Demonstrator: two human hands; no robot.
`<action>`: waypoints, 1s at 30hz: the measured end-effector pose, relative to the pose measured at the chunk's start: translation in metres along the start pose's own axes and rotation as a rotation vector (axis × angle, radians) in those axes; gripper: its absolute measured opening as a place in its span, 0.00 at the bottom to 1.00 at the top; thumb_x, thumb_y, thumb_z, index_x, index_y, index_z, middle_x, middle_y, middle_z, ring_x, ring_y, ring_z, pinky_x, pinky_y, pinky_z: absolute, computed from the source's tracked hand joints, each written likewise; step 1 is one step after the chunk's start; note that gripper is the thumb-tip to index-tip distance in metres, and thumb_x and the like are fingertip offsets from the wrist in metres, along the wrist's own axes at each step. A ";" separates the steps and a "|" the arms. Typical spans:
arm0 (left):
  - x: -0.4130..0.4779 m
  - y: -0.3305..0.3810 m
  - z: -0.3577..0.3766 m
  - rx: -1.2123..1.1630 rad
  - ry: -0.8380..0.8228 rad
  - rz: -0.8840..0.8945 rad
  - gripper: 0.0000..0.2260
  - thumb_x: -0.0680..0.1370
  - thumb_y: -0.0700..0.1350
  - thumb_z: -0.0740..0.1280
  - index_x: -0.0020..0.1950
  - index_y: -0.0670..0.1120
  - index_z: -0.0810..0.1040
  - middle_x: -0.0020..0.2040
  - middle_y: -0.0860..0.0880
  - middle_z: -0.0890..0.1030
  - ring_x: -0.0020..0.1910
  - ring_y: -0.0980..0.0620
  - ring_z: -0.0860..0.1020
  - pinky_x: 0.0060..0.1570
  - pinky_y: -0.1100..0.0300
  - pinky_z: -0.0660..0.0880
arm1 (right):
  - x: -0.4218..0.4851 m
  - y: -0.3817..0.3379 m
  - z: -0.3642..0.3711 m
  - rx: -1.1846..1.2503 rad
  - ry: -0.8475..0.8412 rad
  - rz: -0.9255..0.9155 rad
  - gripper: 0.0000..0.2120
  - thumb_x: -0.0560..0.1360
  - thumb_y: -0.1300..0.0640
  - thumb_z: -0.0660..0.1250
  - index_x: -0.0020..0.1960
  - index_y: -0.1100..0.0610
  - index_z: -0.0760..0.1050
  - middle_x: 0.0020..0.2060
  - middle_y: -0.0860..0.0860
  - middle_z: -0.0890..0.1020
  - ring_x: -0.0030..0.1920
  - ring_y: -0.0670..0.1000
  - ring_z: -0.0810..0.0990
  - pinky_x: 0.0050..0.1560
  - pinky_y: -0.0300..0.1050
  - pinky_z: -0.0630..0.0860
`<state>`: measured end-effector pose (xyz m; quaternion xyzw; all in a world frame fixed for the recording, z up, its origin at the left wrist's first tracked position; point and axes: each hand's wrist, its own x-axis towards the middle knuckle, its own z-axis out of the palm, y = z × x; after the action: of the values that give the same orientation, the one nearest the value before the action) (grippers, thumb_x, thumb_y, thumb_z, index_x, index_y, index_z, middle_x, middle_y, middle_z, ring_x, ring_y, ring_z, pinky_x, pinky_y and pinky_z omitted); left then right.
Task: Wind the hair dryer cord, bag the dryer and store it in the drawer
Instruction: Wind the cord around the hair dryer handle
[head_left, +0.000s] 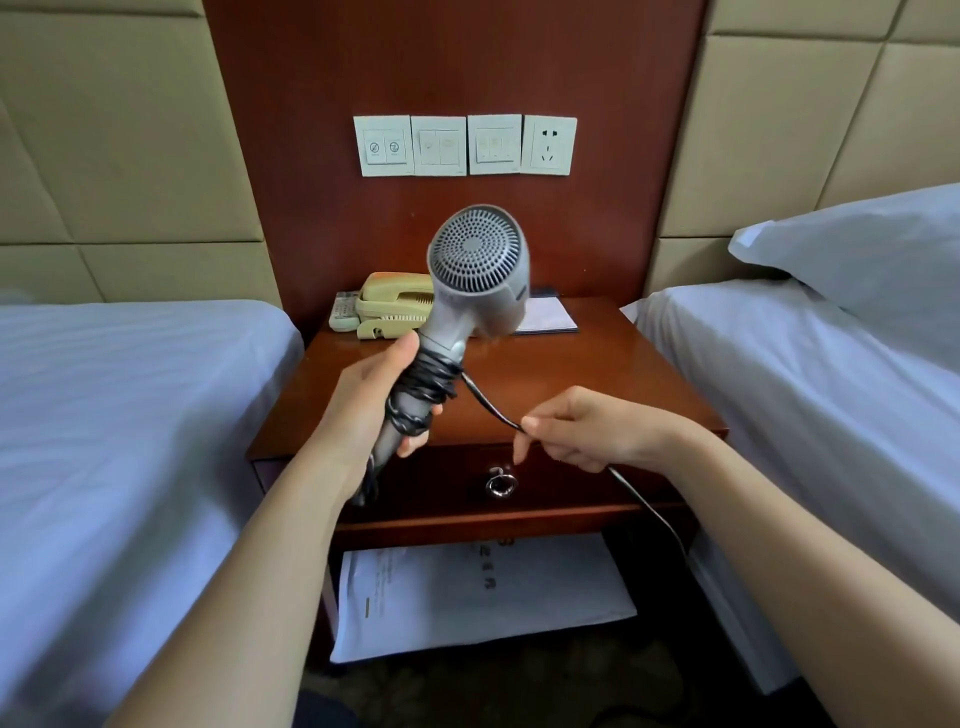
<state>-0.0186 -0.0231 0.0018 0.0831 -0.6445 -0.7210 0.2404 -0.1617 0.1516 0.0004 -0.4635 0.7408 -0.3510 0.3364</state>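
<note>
A grey hair dryer (480, 275) is held upright above the wooden nightstand (561, 374), its rear grille facing me. My left hand (371, 400) grips its handle, where several turns of black cord (423, 395) are wound. The loose cord (491, 405) runs right from the handle to my right hand (576, 431), which pinches it, then trails down past the nightstand's right side. The drawer (561, 480) under the top is closed, with a metal ring pull (501, 484). A white bag (478, 597) lies on the shelf below.
A beige telephone (395, 306), a remote control (344, 312) and a notepad (545, 317) sit at the back of the nightstand. Wall switches and a socket (549, 144) are above. White beds flank both sides, a pillow (862, 260) on the right one.
</note>
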 end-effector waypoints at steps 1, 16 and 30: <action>0.001 0.001 -0.001 0.012 0.061 -0.020 0.24 0.71 0.62 0.66 0.38 0.40 0.77 0.29 0.42 0.75 0.16 0.50 0.67 0.18 0.66 0.63 | -0.004 -0.009 0.003 -0.108 -0.002 0.001 0.16 0.81 0.53 0.55 0.46 0.56 0.80 0.21 0.42 0.64 0.23 0.43 0.59 0.23 0.35 0.58; 0.005 -0.002 0.004 0.893 0.269 0.105 0.26 0.77 0.64 0.55 0.39 0.43 0.79 0.33 0.44 0.81 0.28 0.49 0.80 0.29 0.48 0.80 | -0.038 -0.095 0.034 -0.950 0.410 -0.292 0.10 0.78 0.49 0.60 0.40 0.52 0.70 0.36 0.48 0.75 0.39 0.55 0.72 0.36 0.46 0.68; -0.016 0.002 0.031 1.368 -0.258 0.035 0.33 0.66 0.76 0.48 0.44 0.50 0.76 0.32 0.51 0.72 0.32 0.51 0.74 0.31 0.54 0.68 | -0.017 -0.069 0.026 -0.785 0.650 -0.254 0.18 0.67 0.42 0.72 0.33 0.55 0.71 0.25 0.48 0.71 0.30 0.49 0.69 0.30 0.42 0.63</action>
<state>-0.0176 0.0120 0.0055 0.1192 -0.9787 -0.1529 0.0672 -0.1033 0.1399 0.0472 -0.5081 0.8207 -0.2105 -0.1550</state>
